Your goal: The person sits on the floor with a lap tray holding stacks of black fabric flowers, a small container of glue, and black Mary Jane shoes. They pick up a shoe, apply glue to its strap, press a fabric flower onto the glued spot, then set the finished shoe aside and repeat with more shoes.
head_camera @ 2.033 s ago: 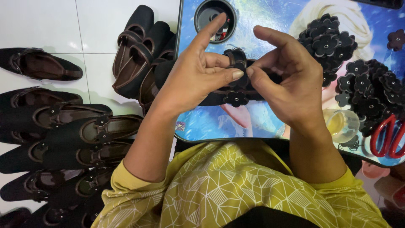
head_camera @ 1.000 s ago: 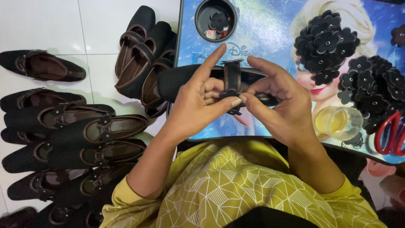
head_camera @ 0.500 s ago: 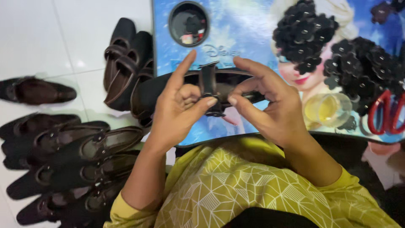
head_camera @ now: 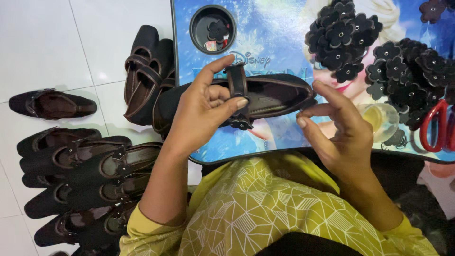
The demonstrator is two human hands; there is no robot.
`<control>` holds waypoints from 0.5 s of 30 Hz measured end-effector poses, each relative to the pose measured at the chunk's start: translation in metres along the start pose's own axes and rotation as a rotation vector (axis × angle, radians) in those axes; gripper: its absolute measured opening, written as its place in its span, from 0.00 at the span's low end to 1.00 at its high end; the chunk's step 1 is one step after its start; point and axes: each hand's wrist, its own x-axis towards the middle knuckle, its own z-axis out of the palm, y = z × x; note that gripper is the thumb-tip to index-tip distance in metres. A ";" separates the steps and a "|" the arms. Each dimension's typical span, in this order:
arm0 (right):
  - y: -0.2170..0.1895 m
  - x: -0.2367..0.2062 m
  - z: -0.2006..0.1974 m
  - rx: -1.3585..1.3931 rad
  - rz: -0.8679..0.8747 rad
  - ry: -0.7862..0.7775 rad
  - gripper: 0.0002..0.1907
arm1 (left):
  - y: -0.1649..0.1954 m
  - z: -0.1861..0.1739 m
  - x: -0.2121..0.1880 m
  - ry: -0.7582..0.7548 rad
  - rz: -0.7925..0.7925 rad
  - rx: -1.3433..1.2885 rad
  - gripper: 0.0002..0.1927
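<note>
My left hand (head_camera: 204,111) grips a dark brown strapped shoe (head_camera: 272,95) around its strap, thumb pressed on the strap and index finger raised. A black flower piece (head_camera: 240,124) sits on the shoe's side under my thumb. My right hand (head_camera: 339,130) is at the shoe's toe end, thumb and fingers curled close together, touching its edge. The shoe is held sideways over a blue picture-printed tray table (head_camera: 279,33).
Heaps of black flower pieces (head_camera: 379,52) lie on the table's right, with red-handled scissors (head_camera: 433,125) and a small clear cup (head_camera: 379,121). A round black dish (head_camera: 212,28) sits at the top. Several dark shoes (head_camera: 80,175) lie on the white floor at left.
My right hand has slid from the strap to the shoe's toe end. The shoe now shows its full length, turned sideways, with the flower fixed on its side.
</note>
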 end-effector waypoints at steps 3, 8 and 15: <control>-0.002 -0.001 -0.001 -0.095 -0.020 -0.030 0.33 | 0.002 -0.003 -0.004 -0.061 0.025 -0.015 0.41; -0.008 -0.001 -0.005 -0.095 -0.017 -0.018 0.32 | 0.011 -0.010 -0.014 -0.068 -0.018 0.003 0.45; -0.006 0.003 -0.032 -0.654 -0.184 0.158 0.35 | 0.016 0.000 -0.022 0.010 -0.019 0.361 0.48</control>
